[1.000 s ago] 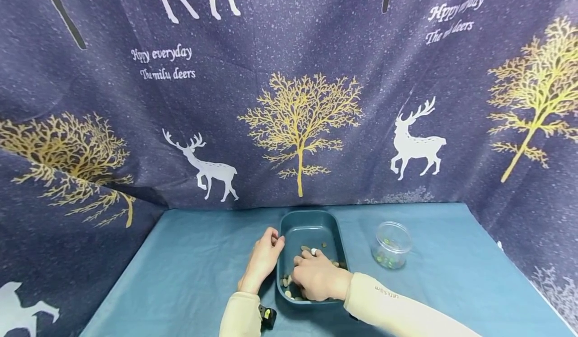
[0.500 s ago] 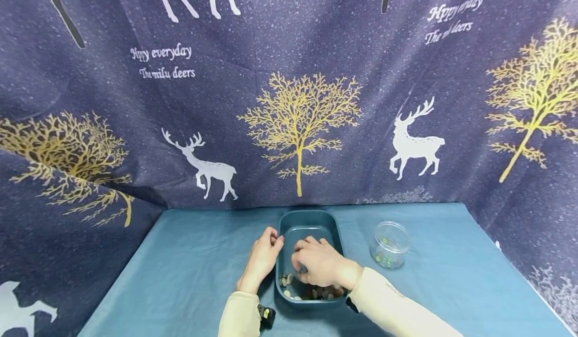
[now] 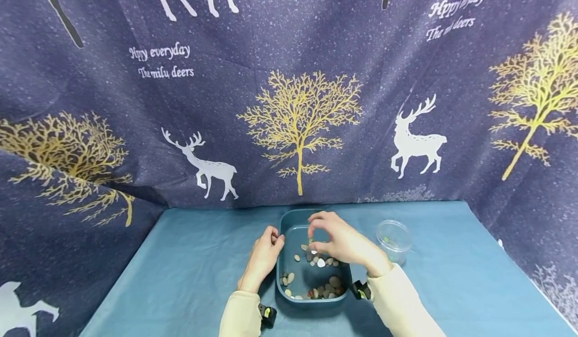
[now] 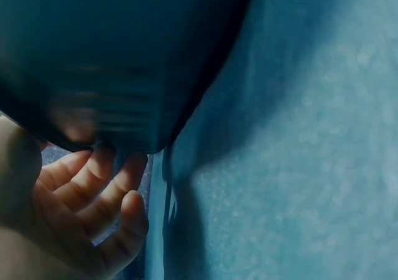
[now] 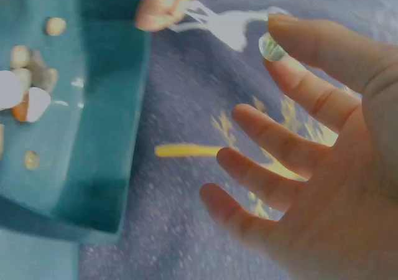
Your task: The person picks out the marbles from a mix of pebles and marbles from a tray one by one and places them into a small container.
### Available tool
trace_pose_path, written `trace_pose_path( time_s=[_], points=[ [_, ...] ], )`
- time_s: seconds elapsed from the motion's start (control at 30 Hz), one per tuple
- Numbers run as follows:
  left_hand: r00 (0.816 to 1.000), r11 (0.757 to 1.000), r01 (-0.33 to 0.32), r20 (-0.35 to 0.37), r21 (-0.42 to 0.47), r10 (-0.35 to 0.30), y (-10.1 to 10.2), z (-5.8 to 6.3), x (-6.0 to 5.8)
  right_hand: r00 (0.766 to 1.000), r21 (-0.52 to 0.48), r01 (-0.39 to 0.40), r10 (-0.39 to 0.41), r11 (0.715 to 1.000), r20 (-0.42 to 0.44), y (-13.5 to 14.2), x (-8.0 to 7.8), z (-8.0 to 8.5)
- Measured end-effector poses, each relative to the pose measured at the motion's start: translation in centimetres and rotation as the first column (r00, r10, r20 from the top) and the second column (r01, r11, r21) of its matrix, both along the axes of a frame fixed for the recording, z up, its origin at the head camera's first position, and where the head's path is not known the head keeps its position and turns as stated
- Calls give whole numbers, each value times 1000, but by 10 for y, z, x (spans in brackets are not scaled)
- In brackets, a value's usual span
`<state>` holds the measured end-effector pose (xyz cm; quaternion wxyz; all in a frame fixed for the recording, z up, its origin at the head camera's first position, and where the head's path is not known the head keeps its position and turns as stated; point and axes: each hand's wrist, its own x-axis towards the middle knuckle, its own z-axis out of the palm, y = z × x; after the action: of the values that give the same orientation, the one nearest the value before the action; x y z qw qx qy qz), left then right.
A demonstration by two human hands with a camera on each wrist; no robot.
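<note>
My right hand (image 3: 345,241) is raised over the right side of a dark teal rectangular bin (image 3: 313,302). In the right wrist view, its thumb and index finger pinch a clear glass marble with green inside (image 5: 272,48); the other fingers are spread. Pebbles lie in the bin: one group of pebbles (image 3: 331,289) at the near right, another beneath my right hand, a few at the near left. At the bin's left rim, my left hand (image 3: 263,254) grips the edge, its curled fingers touching the outer wall in the left wrist view.
Right of the bin stands a clear round plastic jar (image 3: 393,236) containing green-tinted marbles, partly hidden by my right forearm. A teal cloth (image 3: 203,267) covers the table. Behind it hangs a dark blue curtain (image 3: 253,36) printed with deer and trees.
My right hand has risen from among the pebbles and moved right and away from me, now pinching the marble. Pebbles lie spread towards the bin's middle. My left hand stays put.
</note>
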<state>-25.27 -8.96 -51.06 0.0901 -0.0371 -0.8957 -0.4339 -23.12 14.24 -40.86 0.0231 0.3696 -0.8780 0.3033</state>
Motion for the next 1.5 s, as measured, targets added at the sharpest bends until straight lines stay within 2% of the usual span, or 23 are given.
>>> trace_pose_path(
  time_s=[0.13, 0.3, 0.43, 0.7, 0.8, 0.93, 1.17, 1.27, 1.5],
  points=[
    [1000, 1000, 10, -3, 5, -10, 2, 0, 1, 997, -83, 64, -68, 994, -42, 16, -3, 0],
    [1000, 1000, 15, -5, 11, -15, 3, -1, 1, 981, -161, 162, -177, 973, -83, 37, -8, -2],
    [1000, 1000, 12, 6, 7, -12, 2, 0, 1, 972, -209, 210, -227, 955, -58, 52, -10, -2],
    [1000, 1000, 10, -6, -4, -10, 1, 2, 1, 955, -236, 284, -297, 929, -20, 82, -12, -8],
    [1000, 1000, 13, -4, -1, -13, 0, 0, 2, 942, -229, 319, -335, 920, -35, 95, -12, -12],
    [1000, 1000, 18, -10, 8, -18, -1, 1, 3, 908, -204, 401, -417, 893, -40, 113, -13, -16],
    [1000, 1000, 4, -15, 14, -4, -2, 2, 2, 853, -93, 515, -520, 852, -42, 136, -16, -21],
    [1000, 1000, 6, -15, 10, -6, -2, 2, 1, 843, -72, 532, -536, 844, -49, 141, -18, -28],
    [1000, 1000, 4, -5, 7, -4, -1, 2, 1, 845, -48, 530, -532, 847, -61, 147, -24, -50]
  ],
)
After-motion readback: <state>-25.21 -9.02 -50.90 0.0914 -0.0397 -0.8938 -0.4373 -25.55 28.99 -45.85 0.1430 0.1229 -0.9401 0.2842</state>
